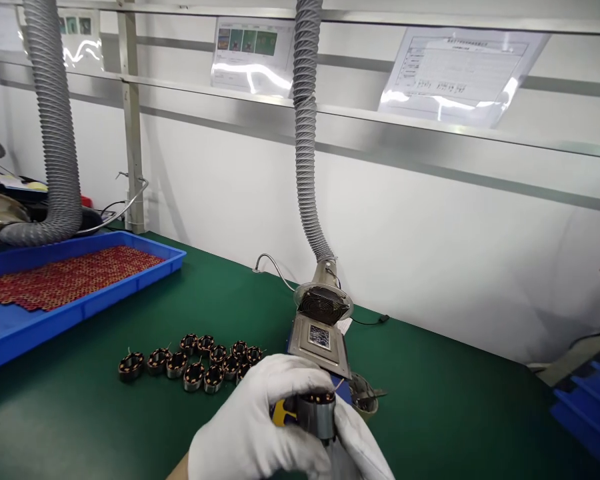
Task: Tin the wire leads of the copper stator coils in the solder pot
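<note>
Fingers of the gloved left hand (250, 420) and right hand (363, 441) clamp a wound stator (316, 413) beside a yellow-handled tool (283, 413); about a dozen more stators (194, 377) sit grouped on the green mat (430, 400).

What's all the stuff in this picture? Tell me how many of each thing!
Loose motor stators: about twelve, dark with copper windings, on the bench.
Held motor stator: one, grey and copper, between the hands.
Yellow-handled tool: one, yellow and black, beside the held stator.
Fume extractor hood: one, silver, on the bench.
Flexible ducts: at least two, grey, hanging above.
Plastic tray: one, blue, bench left.
Small parts: many, red and gold, in the tray.
Printed sheets: three, white, on the wall rail.
Bench mat: one, green, under everything.
Left hand: white glove.
Right hand: white glove.
</note>
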{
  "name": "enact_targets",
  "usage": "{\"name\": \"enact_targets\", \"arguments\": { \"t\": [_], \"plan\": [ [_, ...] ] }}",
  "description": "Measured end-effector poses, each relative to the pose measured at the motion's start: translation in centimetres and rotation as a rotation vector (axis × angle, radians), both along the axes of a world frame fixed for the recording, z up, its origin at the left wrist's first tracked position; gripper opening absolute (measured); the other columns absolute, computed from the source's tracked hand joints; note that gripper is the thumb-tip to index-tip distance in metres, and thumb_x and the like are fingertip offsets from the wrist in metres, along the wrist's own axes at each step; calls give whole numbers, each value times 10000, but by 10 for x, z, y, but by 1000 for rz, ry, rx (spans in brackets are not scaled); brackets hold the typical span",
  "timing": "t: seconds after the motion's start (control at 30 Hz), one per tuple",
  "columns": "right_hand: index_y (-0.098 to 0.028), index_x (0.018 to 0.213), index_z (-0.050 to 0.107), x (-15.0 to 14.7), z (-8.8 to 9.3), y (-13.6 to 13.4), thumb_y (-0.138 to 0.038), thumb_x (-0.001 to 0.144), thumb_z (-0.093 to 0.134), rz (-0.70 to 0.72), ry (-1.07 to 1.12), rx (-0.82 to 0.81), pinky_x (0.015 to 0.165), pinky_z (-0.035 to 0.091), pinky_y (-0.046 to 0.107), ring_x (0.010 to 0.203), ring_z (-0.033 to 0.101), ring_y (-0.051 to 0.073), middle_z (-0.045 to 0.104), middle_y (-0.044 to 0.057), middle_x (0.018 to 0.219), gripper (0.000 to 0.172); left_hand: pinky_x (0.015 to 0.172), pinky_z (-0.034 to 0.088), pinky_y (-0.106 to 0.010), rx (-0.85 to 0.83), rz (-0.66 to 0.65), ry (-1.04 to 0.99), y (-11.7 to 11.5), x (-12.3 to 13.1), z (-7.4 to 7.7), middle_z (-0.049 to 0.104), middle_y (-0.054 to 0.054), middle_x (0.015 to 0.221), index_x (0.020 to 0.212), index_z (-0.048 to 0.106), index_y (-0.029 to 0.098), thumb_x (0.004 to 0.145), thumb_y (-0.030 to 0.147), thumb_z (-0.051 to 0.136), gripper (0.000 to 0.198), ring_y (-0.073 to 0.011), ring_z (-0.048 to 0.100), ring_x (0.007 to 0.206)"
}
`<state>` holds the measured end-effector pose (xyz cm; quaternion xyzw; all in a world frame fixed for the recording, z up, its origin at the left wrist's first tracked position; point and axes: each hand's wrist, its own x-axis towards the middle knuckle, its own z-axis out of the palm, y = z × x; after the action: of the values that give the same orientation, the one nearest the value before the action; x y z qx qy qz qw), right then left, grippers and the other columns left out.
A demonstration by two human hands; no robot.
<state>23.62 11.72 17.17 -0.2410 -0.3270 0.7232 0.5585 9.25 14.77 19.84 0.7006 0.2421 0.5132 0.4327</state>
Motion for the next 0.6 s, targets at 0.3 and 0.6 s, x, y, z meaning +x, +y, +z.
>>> {"name": "enact_targets", "arguments": {
  "t": [0.3,0.6],
  "plan": [
    [-178,997,689,-4,-4,8,-354,634,823,99,17,-23,667,533,303,718,677,194,703,95,875,425,622,541,-217,-297,174,-408,6,-4,-11,701,-32,728,742,713,201,715,487,712,287,-164,635,651],
    [-197,1018,680,-7,-9,7,-417,622,812,-105,-53,88,794,522,431,922,633,280,684,114,966,472,394,463,-193,-396,34,-370,-6,13,-8,674,-58,744,577,697,170,584,295,753,138,-128,569,499]
  ]
}}
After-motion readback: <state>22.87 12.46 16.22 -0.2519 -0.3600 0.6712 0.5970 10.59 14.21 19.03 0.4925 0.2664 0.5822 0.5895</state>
